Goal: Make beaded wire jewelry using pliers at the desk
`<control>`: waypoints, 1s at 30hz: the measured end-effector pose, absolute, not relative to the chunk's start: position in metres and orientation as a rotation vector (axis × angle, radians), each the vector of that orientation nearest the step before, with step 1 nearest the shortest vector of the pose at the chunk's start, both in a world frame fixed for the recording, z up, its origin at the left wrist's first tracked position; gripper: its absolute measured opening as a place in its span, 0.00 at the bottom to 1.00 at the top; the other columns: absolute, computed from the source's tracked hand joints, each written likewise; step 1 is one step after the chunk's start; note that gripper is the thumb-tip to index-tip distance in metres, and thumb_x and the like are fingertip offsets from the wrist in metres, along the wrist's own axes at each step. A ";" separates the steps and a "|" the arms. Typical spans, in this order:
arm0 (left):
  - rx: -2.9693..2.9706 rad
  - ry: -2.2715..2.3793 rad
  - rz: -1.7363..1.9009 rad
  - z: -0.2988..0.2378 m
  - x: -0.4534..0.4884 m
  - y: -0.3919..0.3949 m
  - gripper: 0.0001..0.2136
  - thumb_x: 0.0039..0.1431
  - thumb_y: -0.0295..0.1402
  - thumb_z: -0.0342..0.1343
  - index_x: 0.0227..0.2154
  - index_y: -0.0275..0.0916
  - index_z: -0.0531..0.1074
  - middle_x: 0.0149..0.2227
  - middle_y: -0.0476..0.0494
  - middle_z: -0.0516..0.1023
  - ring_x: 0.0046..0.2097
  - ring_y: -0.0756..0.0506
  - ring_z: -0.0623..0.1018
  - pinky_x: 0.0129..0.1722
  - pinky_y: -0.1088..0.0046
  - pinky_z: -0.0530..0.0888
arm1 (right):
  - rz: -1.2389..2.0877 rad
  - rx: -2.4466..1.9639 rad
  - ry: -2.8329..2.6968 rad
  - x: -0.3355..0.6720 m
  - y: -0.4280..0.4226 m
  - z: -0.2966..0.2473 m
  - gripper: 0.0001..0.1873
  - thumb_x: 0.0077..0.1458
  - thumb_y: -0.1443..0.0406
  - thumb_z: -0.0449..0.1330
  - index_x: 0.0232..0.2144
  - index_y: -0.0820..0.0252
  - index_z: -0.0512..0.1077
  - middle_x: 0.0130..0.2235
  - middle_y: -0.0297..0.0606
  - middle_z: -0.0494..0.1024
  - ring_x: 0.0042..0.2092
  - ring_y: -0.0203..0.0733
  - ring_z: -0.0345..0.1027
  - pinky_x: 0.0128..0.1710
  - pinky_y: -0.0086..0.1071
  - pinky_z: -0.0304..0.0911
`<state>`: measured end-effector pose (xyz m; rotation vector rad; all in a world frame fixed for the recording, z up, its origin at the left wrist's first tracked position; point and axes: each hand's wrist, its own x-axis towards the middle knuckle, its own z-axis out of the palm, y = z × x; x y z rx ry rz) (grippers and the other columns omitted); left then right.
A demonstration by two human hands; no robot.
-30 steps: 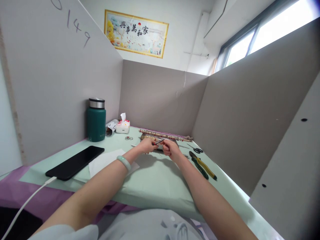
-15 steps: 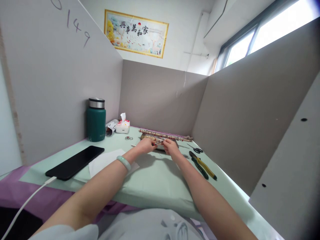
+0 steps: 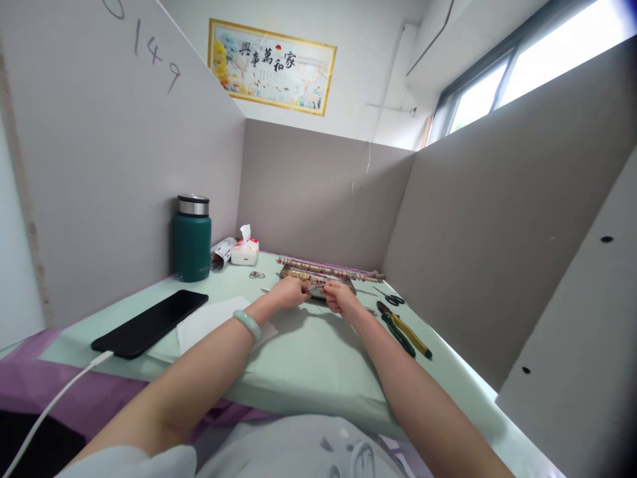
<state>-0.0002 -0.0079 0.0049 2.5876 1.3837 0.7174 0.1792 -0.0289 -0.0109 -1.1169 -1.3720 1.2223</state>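
My left hand [image 3: 290, 292], with a pale green bangle [image 3: 247, 324] on its wrist, is closed in a pinch. Close beside it, my right hand [image 3: 341, 297] is closed too, fingertips pinched together. Something thin and shiny spans the short gap between both hands; it is too small to name. Just beyond my fingers sits a dark tray [image 3: 318, 296] with small gold and reddish pieces in it. Behind that lies a long stick [image 3: 341, 271] wound with red and pale beads. My hands partly cover the tray.
Pliers [image 3: 404, 330] and black scissors [image 3: 393, 299] lie at the right. On the left are a charging phone [image 3: 152, 323], white paper [image 3: 209, 318], a green bottle [image 3: 192, 245], a tissue pack [image 3: 245, 251] and small rings [image 3: 257, 275]. Grey partitions [image 3: 323, 192] enclose the table.
My right hand has turned slightly and its fingers have curled in more. The left hand has stayed nearly in place. Nothing else on the table has moved.
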 end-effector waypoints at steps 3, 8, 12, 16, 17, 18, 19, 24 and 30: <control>2.613 1.383 0.716 0.005 -0.001 -0.007 0.12 0.50 0.40 0.52 0.18 0.39 0.70 0.18 0.46 0.69 0.24 0.48 0.67 0.26 0.75 0.60 | 1.285 -1.080 -1.364 0.181 -0.030 -0.009 0.10 0.47 0.62 0.58 0.25 0.59 0.60 0.14 0.19 0.47 0.16 0.25 0.32 0.15 0.24 0.28; 2.458 1.320 0.597 0.010 -0.005 -0.008 0.13 0.50 0.42 0.52 0.19 0.38 0.69 0.15 0.50 0.66 0.19 0.51 0.66 0.21 0.76 0.61 | 1.525 -0.961 -1.395 0.191 -0.032 -0.003 0.11 0.46 0.62 0.59 0.27 0.60 0.61 0.15 0.18 0.45 0.16 0.25 0.32 0.15 0.22 0.29; 2.373 1.250 0.515 0.014 -0.007 -0.011 0.12 0.49 0.42 0.53 0.22 0.37 0.70 0.15 0.51 0.66 0.17 0.51 0.66 0.18 0.77 0.62 | 1.651 -0.940 -1.431 0.197 -0.030 -0.002 0.12 0.47 0.61 0.60 0.27 0.61 0.61 0.16 0.19 0.45 0.16 0.24 0.32 0.15 0.22 0.29; 2.328 1.351 0.578 0.012 -0.002 -0.008 0.13 0.50 0.43 0.53 0.23 0.37 0.71 0.15 0.51 0.66 0.17 0.51 0.67 0.17 0.78 0.62 | 1.584 -0.894 -1.364 0.192 -0.031 -0.003 0.12 0.48 0.60 0.60 0.30 0.62 0.63 0.16 0.20 0.47 0.16 0.24 0.34 0.15 0.23 0.30; 2.298 1.388 0.590 0.011 -0.001 -0.007 0.14 0.50 0.44 0.53 0.25 0.37 0.72 0.15 0.51 0.67 0.17 0.51 0.67 0.17 0.78 0.63 | 1.556 -0.874 -1.349 0.190 -0.032 -0.003 0.13 0.48 0.59 0.59 0.31 0.62 0.64 0.17 0.21 0.49 0.16 0.24 0.35 0.15 0.23 0.30; 2.273 1.416 0.599 0.010 0.001 -0.006 0.14 0.50 0.44 0.53 0.26 0.37 0.73 0.16 0.51 0.67 0.17 0.51 0.67 0.16 0.78 0.63 | 1.531 -0.857 -1.343 0.187 -0.033 -0.003 0.13 0.48 0.59 0.59 0.32 0.62 0.64 0.18 0.22 0.52 0.16 0.24 0.37 0.16 0.23 0.30; 2.255 1.426 0.602 0.010 0.002 -0.005 0.15 0.50 0.45 0.53 0.27 0.37 0.73 0.16 0.51 0.67 0.18 0.51 0.67 0.16 0.78 0.63 | 1.504 -0.847 -1.347 0.185 -0.034 -0.002 0.13 0.48 0.59 0.59 0.33 0.63 0.65 0.18 0.22 0.54 0.16 0.24 0.37 0.16 0.23 0.30; 2.246 1.364 0.621 0.010 0.003 -0.006 0.16 0.52 0.46 0.52 0.31 0.38 0.74 0.18 0.50 0.70 0.18 0.52 0.69 0.17 0.79 0.65 | 1.335 -0.894 -1.398 0.178 -0.037 -0.002 0.15 0.47 0.57 0.60 0.33 0.62 0.67 0.19 0.23 0.54 0.17 0.24 0.37 0.16 0.24 0.30; 2.268 1.362 0.586 0.010 0.004 -0.009 0.16 0.53 0.45 0.52 0.30 0.37 0.74 0.19 0.49 0.71 0.20 0.52 0.70 0.18 0.81 0.66 | 1.181 -0.999 -1.413 0.177 -0.033 -0.008 0.18 0.46 0.53 0.60 0.32 0.62 0.68 0.19 0.23 0.55 0.17 0.24 0.37 0.17 0.25 0.31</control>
